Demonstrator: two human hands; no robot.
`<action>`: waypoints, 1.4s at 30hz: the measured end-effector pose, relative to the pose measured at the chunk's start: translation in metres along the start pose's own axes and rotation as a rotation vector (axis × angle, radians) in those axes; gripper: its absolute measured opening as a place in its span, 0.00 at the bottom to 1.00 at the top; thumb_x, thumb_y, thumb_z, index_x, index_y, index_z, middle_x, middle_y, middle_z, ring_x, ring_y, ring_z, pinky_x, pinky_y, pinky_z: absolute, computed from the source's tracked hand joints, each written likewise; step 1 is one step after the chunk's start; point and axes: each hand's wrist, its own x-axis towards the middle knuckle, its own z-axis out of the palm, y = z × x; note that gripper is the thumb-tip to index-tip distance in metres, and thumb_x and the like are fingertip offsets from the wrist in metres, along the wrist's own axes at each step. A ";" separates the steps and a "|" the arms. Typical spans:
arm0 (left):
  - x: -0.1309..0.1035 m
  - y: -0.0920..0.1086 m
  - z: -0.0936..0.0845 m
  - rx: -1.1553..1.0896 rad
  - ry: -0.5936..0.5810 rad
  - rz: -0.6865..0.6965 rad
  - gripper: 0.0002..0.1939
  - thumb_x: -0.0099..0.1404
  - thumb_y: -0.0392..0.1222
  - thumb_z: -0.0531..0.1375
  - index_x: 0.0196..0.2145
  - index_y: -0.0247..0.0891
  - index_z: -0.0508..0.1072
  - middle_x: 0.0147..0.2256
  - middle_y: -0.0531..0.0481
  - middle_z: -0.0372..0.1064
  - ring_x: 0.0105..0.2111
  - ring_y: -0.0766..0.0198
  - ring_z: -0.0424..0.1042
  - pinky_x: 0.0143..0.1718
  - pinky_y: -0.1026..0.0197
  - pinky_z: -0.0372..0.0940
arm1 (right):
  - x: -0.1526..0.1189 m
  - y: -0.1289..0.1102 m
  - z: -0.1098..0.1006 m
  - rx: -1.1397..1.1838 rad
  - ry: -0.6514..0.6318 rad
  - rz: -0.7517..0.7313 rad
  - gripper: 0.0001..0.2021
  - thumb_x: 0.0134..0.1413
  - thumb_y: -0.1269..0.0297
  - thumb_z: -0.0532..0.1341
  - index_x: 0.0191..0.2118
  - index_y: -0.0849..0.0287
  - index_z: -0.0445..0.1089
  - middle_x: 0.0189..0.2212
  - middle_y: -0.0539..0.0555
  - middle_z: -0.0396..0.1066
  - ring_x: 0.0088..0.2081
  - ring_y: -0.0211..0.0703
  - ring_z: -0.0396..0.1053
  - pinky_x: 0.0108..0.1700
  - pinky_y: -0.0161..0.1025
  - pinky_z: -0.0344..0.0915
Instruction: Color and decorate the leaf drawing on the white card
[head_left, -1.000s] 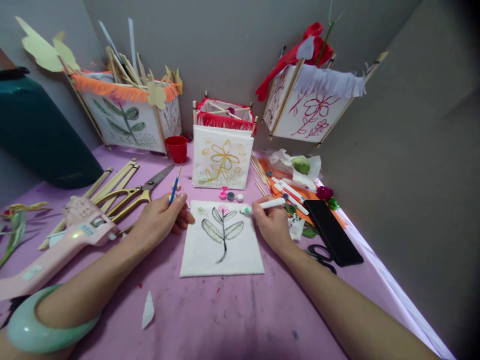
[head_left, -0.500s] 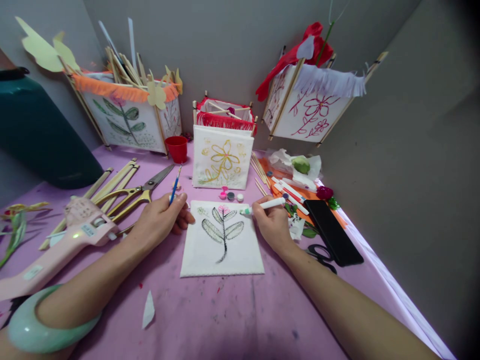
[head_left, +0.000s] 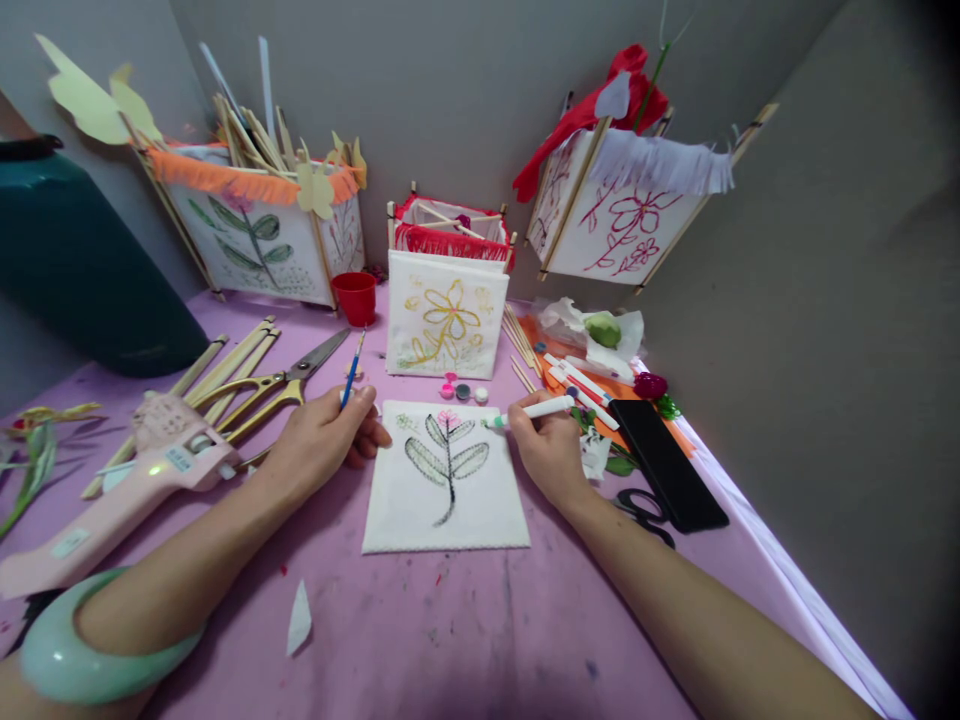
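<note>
A white square panel [head_left: 442,515] lies flat on the purple table, painted with a dark stem, green leaves and a pink flower. My right hand [head_left: 550,445] is closed round a white marker [head_left: 547,407], its green tip at the panel's upper right corner, beside a small green mark. At the panel's upper left edge, my left hand [head_left: 330,437] pinches a thin blue paintbrush [head_left: 352,375], bristles up. Small paint pots [head_left: 463,392] in pink, grey and white sit just behind the panel. Behind them a second panel [head_left: 448,325] with a yellow flower leans upright.
A pink glue gun [head_left: 127,510], gold-handled scissors [head_left: 289,378] and wooden sticks lie left. A red cup [head_left: 355,298] stands behind. On the right are a black phone [head_left: 667,465], black scissors [head_left: 643,508] and markers [head_left: 589,390]. Decorated lanterns [head_left: 259,245] stand or hang at the back.
The view has shifted very slightly. The green mark beside the marker tip shows a little more clearly. Both hands keep their grips in nearly the same places.
</note>
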 end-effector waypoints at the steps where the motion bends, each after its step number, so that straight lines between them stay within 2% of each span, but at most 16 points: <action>1: 0.000 0.000 0.000 0.001 0.001 0.000 0.23 0.61 0.60 0.49 0.28 0.36 0.64 0.26 0.45 0.74 0.20 0.64 0.69 0.20 0.62 0.64 | 0.000 0.000 0.000 0.003 -0.006 0.001 0.09 0.51 0.63 0.56 0.24 0.59 0.63 0.15 0.44 0.59 0.19 0.34 0.57 0.24 0.32 0.54; 14: 0.000 -0.002 0.000 -0.012 -0.004 0.013 0.22 0.60 0.61 0.49 0.28 0.37 0.64 0.26 0.45 0.74 0.20 0.63 0.70 0.20 0.62 0.64 | 0.000 0.000 0.000 0.052 -0.059 0.036 0.09 0.52 0.62 0.56 0.23 0.59 0.63 0.15 0.45 0.60 0.19 0.35 0.58 0.24 0.32 0.55; 29: 0.000 -0.001 -0.001 -0.001 -0.004 0.003 0.23 0.60 0.61 0.50 0.28 0.37 0.64 0.25 0.46 0.74 0.20 0.63 0.70 0.21 0.62 0.65 | 0.001 0.000 -0.001 0.047 0.071 0.043 0.08 0.50 0.64 0.55 0.23 0.58 0.61 0.15 0.44 0.58 0.20 0.35 0.57 0.26 0.33 0.56; 42: 0.002 -0.005 -0.001 0.007 -0.008 0.018 0.23 0.60 0.62 0.49 0.28 0.37 0.65 0.26 0.46 0.74 0.20 0.63 0.70 0.20 0.61 0.65 | 0.000 -0.001 -0.001 -0.012 0.005 -0.003 0.09 0.51 0.63 0.55 0.23 0.58 0.61 0.15 0.45 0.59 0.20 0.36 0.58 0.26 0.33 0.55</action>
